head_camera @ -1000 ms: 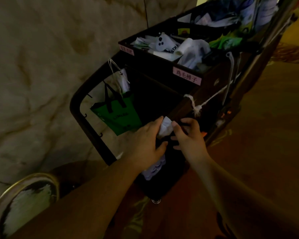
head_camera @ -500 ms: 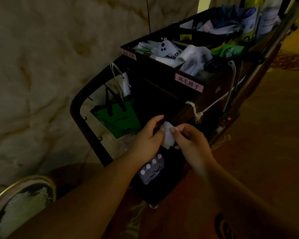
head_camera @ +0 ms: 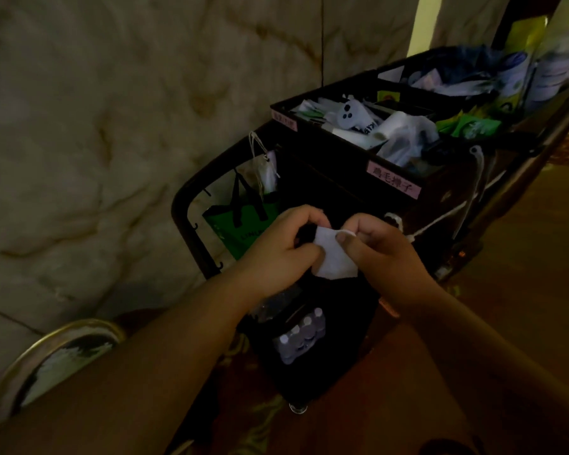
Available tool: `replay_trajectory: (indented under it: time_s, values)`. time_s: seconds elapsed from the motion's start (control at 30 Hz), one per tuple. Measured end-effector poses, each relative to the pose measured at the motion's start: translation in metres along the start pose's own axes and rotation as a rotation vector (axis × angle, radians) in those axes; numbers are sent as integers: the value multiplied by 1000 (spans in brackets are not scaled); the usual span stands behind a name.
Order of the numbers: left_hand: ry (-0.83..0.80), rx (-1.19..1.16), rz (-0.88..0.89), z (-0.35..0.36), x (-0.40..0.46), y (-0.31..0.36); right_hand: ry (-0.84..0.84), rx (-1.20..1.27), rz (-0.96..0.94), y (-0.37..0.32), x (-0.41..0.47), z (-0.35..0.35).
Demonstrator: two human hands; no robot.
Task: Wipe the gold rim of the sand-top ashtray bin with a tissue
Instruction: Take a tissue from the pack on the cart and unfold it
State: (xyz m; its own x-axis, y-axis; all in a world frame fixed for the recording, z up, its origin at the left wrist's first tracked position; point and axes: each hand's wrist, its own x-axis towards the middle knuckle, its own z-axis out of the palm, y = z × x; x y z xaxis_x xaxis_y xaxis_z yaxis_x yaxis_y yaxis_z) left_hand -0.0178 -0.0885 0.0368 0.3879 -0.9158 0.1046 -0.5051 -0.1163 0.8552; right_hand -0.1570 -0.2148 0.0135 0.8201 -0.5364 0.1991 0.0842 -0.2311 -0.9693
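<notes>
A white tissue (head_camera: 332,256) is held between both hands in front of the dark housekeeping cart (head_camera: 309,165). My left hand (head_camera: 280,244) pinches its left edge. My right hand (head_camera: 381,247) grips its upper right corner with thumb and forefinger. The ashtray bin shows only at the lower left: its gold rim (head_camera: 46,343) curves around a pale sand top (head_camera: 66,359), partly hidden by my left forearm. The hands are well to the right of and above the bin.
The cart's top tray (head_camera: 391,182) holds bags, packets and bottles. A green bag (head_camera: 243,228) hangs on its side frame. A pack of small bottles (head_camera: 299,339) sits low in the cart. A marble wall (head_camera: 96,142) stands to the left, patterned carpet (head_camera: 523,307) to the right.
The tissue has come out from the cart's dark pocket and is now spread wider between both hands. The hands have risen slightly and moved apart.
</notes>
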Motion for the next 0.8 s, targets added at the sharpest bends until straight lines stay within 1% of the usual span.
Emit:
replay_trajectory:
  time_s: [0.1,0.2,0.33,0.4,0.53,0.63,0.8]
  values:
    - [11,35,-10,-23,-10,0,-38,-76,-35,-7,9,10]
    - [21,64,-45,-43,-22,-11,-47,-82,-68,-8,15,25]
    - [59,51,-152,-65,-45,-25,-69,-86,-78,-6,22,51]
    - [93,4,-205,-73,-56,-30,-48,-109,-105,-6,25,63]
    - [218,-76,-247,-90,-83,-40,20,-185,-170,-9,30,92]
    - [334,-130,-252,-102,-99,-44,24,-258,-185,-11,31,113]
    - [434,-153,-240,-135,-128,-51,27,-326,-227,-19,31,153]
